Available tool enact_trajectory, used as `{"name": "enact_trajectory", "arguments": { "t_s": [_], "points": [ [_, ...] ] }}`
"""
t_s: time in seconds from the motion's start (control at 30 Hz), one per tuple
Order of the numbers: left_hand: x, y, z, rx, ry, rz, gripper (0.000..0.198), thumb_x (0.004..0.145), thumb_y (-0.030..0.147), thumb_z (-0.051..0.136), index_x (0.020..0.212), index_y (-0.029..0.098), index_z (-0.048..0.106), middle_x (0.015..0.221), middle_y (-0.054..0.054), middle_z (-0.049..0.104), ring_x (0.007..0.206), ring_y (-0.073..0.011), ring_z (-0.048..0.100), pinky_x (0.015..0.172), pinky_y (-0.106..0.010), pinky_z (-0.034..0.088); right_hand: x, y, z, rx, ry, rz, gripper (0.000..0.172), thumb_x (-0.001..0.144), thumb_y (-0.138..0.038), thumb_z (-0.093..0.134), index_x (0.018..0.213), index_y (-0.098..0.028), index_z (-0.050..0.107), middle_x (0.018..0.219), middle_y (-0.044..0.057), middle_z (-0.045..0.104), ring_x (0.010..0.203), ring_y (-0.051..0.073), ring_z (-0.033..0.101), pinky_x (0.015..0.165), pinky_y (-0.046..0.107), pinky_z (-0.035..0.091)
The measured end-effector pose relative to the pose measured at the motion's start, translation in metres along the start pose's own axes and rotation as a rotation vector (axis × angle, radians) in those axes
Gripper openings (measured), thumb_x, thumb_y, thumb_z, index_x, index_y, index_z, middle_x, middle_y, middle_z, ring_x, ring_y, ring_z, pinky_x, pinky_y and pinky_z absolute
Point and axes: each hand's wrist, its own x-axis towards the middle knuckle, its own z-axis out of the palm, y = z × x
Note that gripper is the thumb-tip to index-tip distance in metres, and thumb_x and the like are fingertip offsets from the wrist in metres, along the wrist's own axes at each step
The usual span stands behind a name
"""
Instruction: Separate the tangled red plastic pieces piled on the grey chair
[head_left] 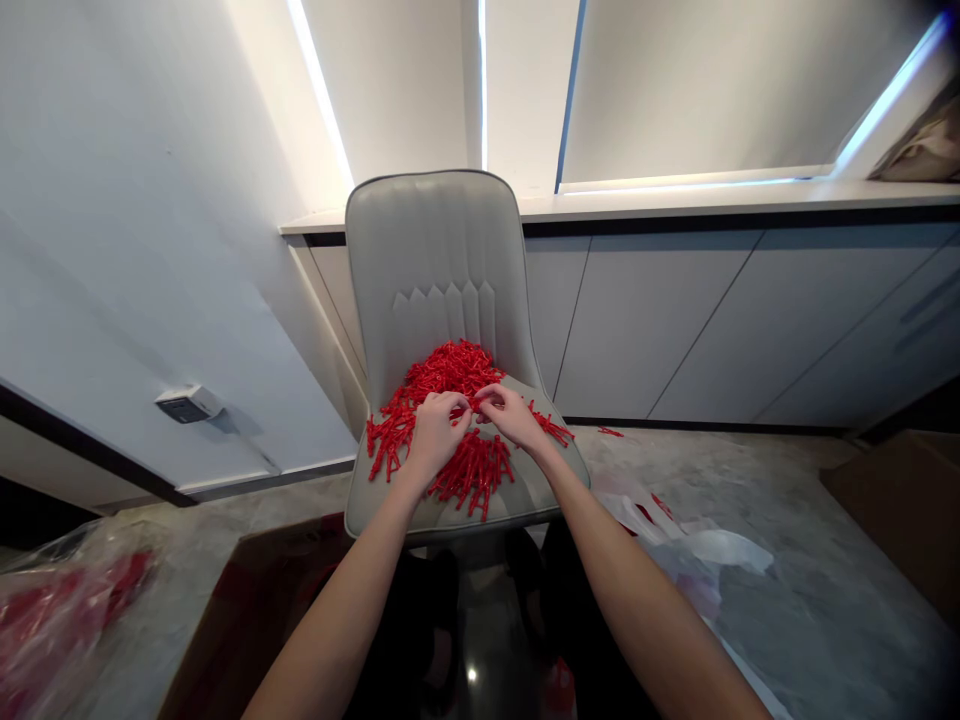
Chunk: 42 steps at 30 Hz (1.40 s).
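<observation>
A: Where are the red pieces (454,368) located?

B: On the seat of the grey chair (435,225). A large heap is seen against the backrest and is spread toward the left edge; a front cluster (474,468) is fanned out near the seat's front, and a small group (553,427) is noted at the right.

A: State of each grip?

B: The left hand (437,430) is held over the middle of the seat, its thumb and forefinger drawn together on a small red piece (477,404). The same piece is pinched by the right hand (513,413), just beside it. The fine detail at the fingertips is too small to be resolved.

A: Surroundings?

B: Pale cabinets (660,320) are observed behind the chair. One stray piece (610,432) is recorded on the floor (750,470), to the right. White plastic (720,550) is spread nearby, and a brown box (896,505) is placed at the far right. At lower left, red material is seen in a clear plastic bag (71,610).
</observation>
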Motion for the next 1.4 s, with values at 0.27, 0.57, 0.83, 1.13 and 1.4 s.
{"name": "enact_trajectory", "arguments": {
  "t_s": [0.27, 0.57, 0.83, 1.13, 1.4],
  "points": [
    [0.001, 0.003, -0.002, -0.079, -0.016, 0.043, 0.007, 0.086, 0.018, 0.063, 0.083, 0.022, 0.068, 0.102, -0.002, 0.076, 0.098, -0.0228, 0.062, 0.091, -0.037, 0.047, 0.0, 0.001, -0.001, 0.019, 0.007, -0.018, 0.013, 0.082, -0.014, 0.056, 0.094, -0.018, 0.06, 0.071, -0.002, 0.066, 0.065, 0.014, 0.07, 0.07, 0.029, 0.057],
    [0.003, 0.005, -0.003, -0.179, 0.038, -0.072, 0.013, 0.088, 0.019, 0.06, 0.097, 0.022, 0.069, 0.096, -0.003, 0.076, 0.093, -0.0203, 0.068, 0.09, -0.035, 0.049, -0.001, 0.0, -0.001, 0.029, -0.036, -0.056, 0.014, 0.082, -0.02, 0.059, 0.096, -0.019, 0.059, 0.073, -0.002, 0.066, 0.067, 0.015, 0.07, 0.071, 0.03, 0.057],
    [0.004, -0.001, 0.0, -0.318, 0.034, -0.119, 0.019, 0.083, 0.02, 0.066, 0.103, 0.021, 0.068, 0.101, -0.004, 0.076, 0.095, -0.0192, 0.071, 0.09, -0.034, 0.052, -0.004, -0.003, 0.001, -0.019, -0.031, -0.119, 0.015, 0.083, -0.019, 0.055, 0.097, -0.019, 0.06, 0.074, -0.001, 0.066, 0.067, 0.016, 0.07, 0.069, 0.03, 0.056],
    [0.001, 0.011, 0.001, -0.347, 0.065, -0.097, 0.02, 0.083, 0.018, 0.067, 0.103, 0.021, 0.069, 0.1, -0.004, 0.076, 0.094, -0.0191, 0.071, 0.09, -0.034, 0.054, -0.007, -0.005, -0.002, -0.042, -0.014, -0.181, 0.015, 0.083, -0.021, 0.055, 0.097, -0.019, 0.059, 0.077, 0.0, 0.066, 0.069, 0.017, 0.07, 0.07, 0.03, 0.055],
    [0.0, -0.037, -0.022, -0.01, 0.218, -0.244, 0.024, 0.095, 0.025, 0.05, 0.108, 0.022, 0.07, 0.109, -0.007, 0.075, 0.099, -0.0201, 0.069, 0.093, -0.033, 0.051, -0.003, 0.002, -0.002, -0.181, 0.024, -0.12, 0.015, 0.085, -0.024, 0.055, 0.098, -0.019, 0.058, 0.077, 0.001, 0.065, 0.068, 0.018, 0.072, 0.068, 0.03, 0.054]
  ]
}}
